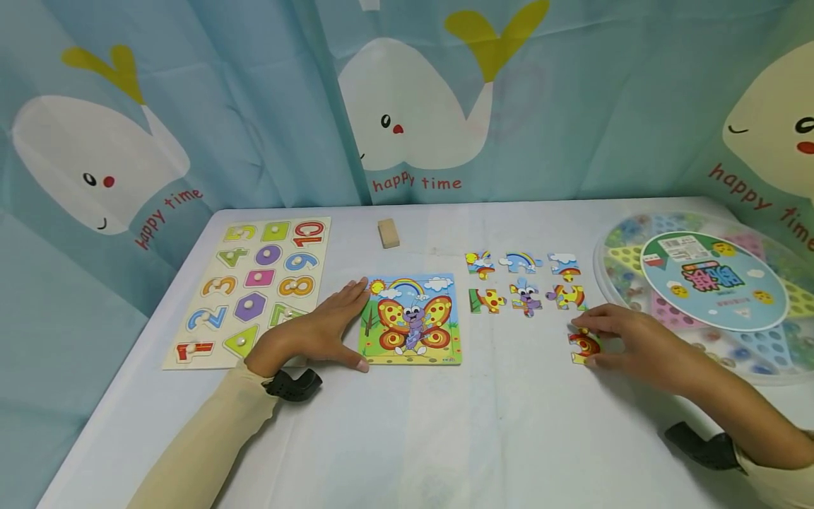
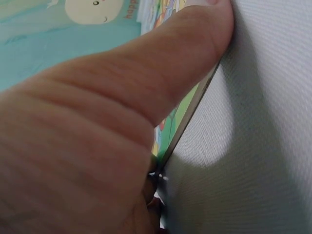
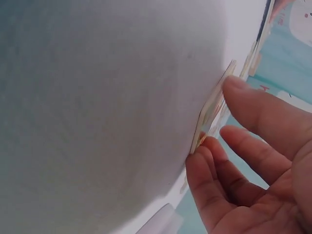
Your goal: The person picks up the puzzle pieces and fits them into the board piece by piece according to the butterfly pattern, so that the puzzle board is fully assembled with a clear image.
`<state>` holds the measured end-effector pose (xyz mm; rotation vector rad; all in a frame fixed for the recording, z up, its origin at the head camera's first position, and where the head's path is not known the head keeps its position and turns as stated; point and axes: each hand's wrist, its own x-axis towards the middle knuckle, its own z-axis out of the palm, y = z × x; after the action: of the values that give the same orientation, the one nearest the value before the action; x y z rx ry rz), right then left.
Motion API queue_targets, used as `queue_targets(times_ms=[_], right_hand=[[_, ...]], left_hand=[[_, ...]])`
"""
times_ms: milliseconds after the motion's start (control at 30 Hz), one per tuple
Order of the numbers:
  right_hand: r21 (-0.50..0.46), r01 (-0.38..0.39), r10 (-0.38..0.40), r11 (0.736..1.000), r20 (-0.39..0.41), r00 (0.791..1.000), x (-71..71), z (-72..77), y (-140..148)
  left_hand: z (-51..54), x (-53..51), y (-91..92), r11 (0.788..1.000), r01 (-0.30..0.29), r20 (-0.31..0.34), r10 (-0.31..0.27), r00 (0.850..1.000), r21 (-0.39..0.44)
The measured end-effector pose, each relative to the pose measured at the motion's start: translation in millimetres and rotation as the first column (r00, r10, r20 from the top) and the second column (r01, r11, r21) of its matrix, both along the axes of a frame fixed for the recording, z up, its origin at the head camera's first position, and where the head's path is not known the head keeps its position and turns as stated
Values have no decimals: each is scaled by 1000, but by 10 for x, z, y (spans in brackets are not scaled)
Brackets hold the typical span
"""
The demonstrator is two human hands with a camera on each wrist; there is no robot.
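Note:
The left hand point(image 1: 314, 332) lies at the left side of the square butterfly board point(image 1: 410, 322), its fingers by the upper corner and its thumb by the lower one. In the left wrist view the thumb of the left hand point(image 2: 112, 102) extends across the board's edge point(image 2: 187, 108). The right hand point(image 1: 642, 350) pinches a red-and-orange puzzle piece point(image 1: 584, 345) between thumb and fingers, just below two rows of puzzle pieces point(image 1: 526, 298). In the right wrist view, the right hand point(image 3: 258, 165) has its thumb and fingertips at opposite ends of the thin piece point(image 3: 211, 112).
A board of numbers and shapes point(image 1: 213, 272) lies at the left, partly behind the left forearm. A small wooden block point(image 1: 388, 233) is at the back. On the right a large round clear-rimmed game case point(image 1: 712, 283) reaches the right forearm. A whale-print curtain point(image 1: 254, 106) hangs behind.

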<state>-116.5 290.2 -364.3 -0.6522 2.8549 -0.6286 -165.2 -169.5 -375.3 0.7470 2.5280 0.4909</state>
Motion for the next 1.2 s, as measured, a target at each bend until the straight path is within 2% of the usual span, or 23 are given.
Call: queue_targets(times_ms=[333, 600, 867, 1100, 1200], right_hand=[[1, 67, -67, 998, -41, 997, 57, -6, -83], [5, 107, -107, 994, -29, 994, 53, -13, -102], [7, 105, -105, 994, -21, 994, 44, -16, -84], [-50, 99, -102, 994, -61, 993, 33, -33, -49], [-73, 92, -95, 993, -48, 994, 24, -34, -44]], left_hand=[[-8, -9, -5, 1000, 4, 1, -4, 1000, -1], [-23, -12, -5, 1000, 4, -3, -4, 1000, -4], [-16, -8, -2, 1000, 0, -2, 0, 1000, -3], [-8, -5, -7, 1000, 5, 1, -5, 1000, 3], [-5, -4, -7, 1000, 6, 1, -6, 1000, 5]])
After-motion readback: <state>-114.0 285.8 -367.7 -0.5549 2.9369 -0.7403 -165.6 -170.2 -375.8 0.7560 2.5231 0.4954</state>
